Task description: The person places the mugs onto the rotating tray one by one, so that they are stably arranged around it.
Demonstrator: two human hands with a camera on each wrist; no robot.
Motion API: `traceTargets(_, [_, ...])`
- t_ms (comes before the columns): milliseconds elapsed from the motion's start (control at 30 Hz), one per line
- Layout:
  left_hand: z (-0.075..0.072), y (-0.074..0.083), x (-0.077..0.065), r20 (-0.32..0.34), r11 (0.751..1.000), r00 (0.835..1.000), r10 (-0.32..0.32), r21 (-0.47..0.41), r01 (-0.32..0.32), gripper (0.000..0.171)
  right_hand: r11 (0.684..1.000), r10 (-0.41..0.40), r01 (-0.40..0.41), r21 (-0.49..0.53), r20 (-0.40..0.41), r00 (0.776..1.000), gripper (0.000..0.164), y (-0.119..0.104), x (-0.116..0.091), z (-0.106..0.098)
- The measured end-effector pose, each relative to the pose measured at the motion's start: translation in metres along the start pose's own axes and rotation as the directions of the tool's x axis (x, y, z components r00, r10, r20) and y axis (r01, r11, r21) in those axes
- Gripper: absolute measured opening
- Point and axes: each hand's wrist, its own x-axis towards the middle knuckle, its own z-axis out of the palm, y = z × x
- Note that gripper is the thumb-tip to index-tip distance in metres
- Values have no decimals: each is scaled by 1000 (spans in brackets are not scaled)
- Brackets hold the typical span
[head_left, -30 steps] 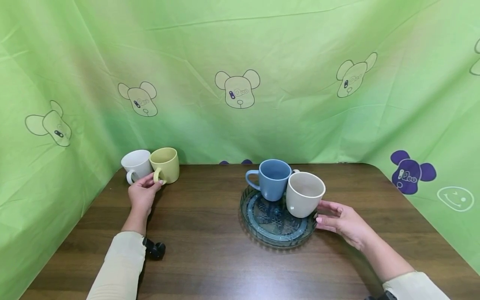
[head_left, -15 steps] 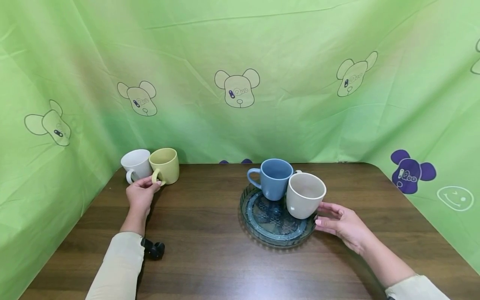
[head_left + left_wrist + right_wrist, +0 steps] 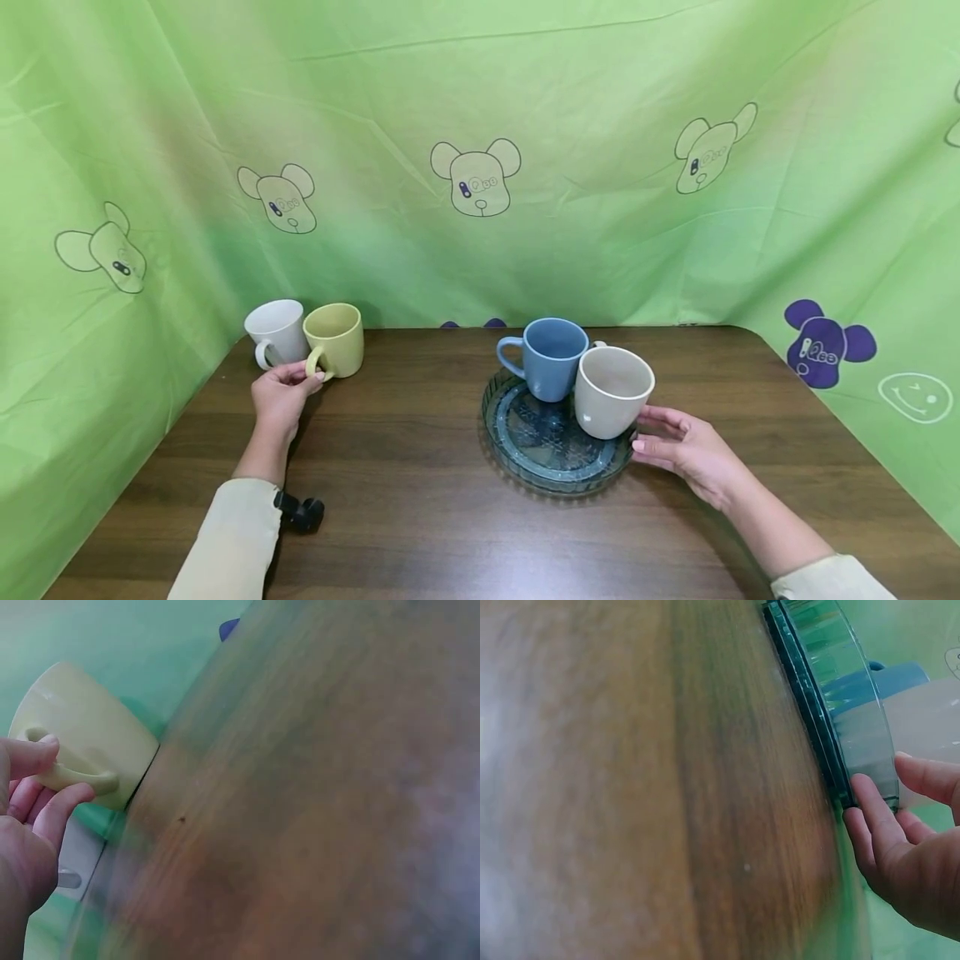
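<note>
At the table's far left, my left hand (image 3: 279,400) pinches the handle of a yellow mug (image 3: 341,342) between thumb and fingers. The mug stands upright, its base at or very near the tabletop. Close on its left is a white mug (image 3: 279,332), its handle toward me. My right hand (image 3: 693,457) touches the right side of a round, blue-tinted glass tray (image 3: 551,479), fingers extended along its outer wall and thumb near the rim (image 3: 892,769). On that tray a blue mug (image 3: 551,362) and an off-white mug (image 3: 611,396) stand side by side.
A brown wood-grain table (image 3: 420,500) carries everything. Green cloth (image 3: 480,267) with cartoon bear heads hangs behind the table and along both sides. A black strap device (image 3: 302,511) sits on the left wrist.
The left hand has drawn the yellow mug slightly toward me and to the right, widening its gap from the white mug. The right hand and the tray have stayed nearly still.
</note>
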Motion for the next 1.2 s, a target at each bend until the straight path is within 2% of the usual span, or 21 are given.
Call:
traceTargets(233, [-2, 2, -8, 52, 996, 998, -22, -81, 26, 30, 1000, 0, 0, -2, -2, 1000, 72, -1, -1, 0])
traceTargets(433, [-4, 2, -13, 56, 990, 998, -37, -131, 44, 21, 1000, 4, -4, 1, -7, 1000, 71, -1, -1, 2])
traceTargets(1200, [5, 14, -27, 106, 986, 994, 6, -168, 11, 25, 1000, 10, -10, 9, -10, 1000, 71, 0, -1, 1])
